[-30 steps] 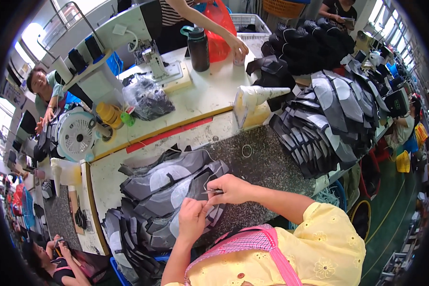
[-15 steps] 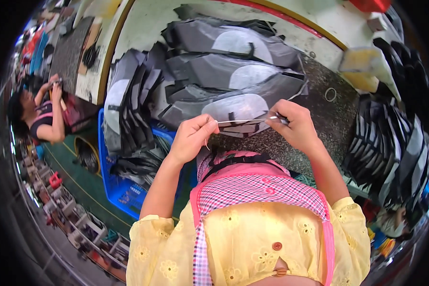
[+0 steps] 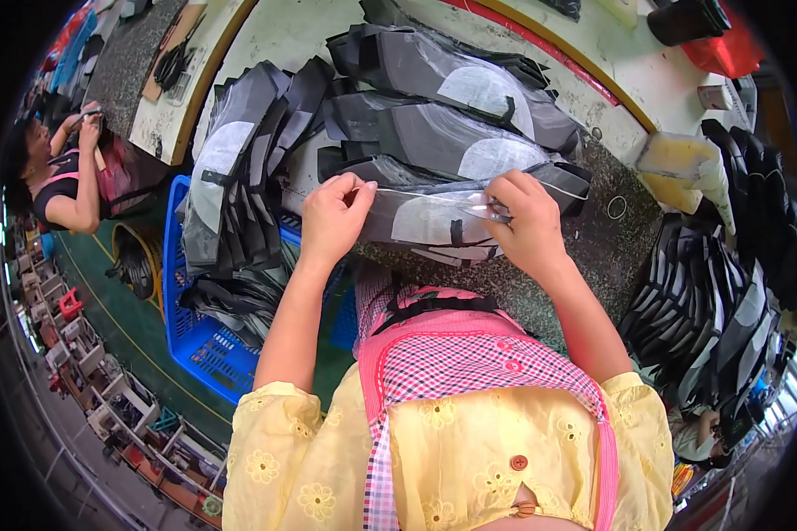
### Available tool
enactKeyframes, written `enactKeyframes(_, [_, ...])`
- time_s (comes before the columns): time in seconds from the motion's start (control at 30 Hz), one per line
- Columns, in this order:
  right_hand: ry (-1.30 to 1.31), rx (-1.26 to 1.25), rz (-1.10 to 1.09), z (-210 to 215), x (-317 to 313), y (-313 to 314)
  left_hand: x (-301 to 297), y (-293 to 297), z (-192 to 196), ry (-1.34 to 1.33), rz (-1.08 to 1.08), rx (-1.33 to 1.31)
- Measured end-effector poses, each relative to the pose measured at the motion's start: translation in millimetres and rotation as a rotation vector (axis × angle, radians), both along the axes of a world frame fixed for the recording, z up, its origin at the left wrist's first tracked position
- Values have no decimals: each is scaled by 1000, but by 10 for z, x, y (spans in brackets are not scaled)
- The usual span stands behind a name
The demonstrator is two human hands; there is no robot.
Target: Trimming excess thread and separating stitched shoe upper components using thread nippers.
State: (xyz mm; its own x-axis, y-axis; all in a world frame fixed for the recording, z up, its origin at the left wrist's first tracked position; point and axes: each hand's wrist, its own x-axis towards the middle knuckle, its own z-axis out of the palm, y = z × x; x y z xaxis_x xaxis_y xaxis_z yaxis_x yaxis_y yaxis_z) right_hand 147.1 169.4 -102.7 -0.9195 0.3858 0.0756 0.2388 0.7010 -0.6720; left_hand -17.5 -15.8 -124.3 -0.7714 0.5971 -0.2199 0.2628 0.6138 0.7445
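Observation:
Both of my hands are over the nearest bundle of dark grey curved cut pieces (image 3: 425, 219), which has a pale rounded patch and a short black strip. My left hand (image 3: 332, 217) is closed at the bundle's left end, its thumb raised, pinching a thin white cord (image 3: 416, 193). The cord runs across the top of the bundle toward my right hand (image 3: 527, 217). Those fingers are closed round a small shiny metal tool (image 3: 496, 211), probably snips, mostly hidden by them. Two similar bundles (image 3: 469, 93) lie just beyond.
At left, more grey pieces (image 3: 230, 168) stand stacked over a blue plastic crate (image 3: 181, 310). A loose pale ring (image 3: 616, 207) lies on the speckled tabletop (image 3: 593, 257). A yellowish block (image 3: 677, 164) and hanging dark pieces (image 3: 691, 301) are at right. A co-worker (image 3: 62, 177) sits far left.
My hands have moved forward and slightly apart, from the near edge onto the nearest bundle. The cord, held taut in front of it before, now lies across its top.

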Motion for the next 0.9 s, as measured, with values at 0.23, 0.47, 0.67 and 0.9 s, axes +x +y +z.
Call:
enactKeyframes(0.23, [-76,-205,-103,-28,-70,75,5,56,-86,119,-82,-39])
enactKeyframes(0.47, [-116,-175,-92,-58,-96,68,-74,64,-167,216,-16,-311])
enactKeyframes(0.67, [-90,-215,-113,-120,-26,113,170,86,-7,526,-155,145])
enactKeyframes(0.9, [-116,10,-98,-30,68,315,433,231,-116,500,-438,225])
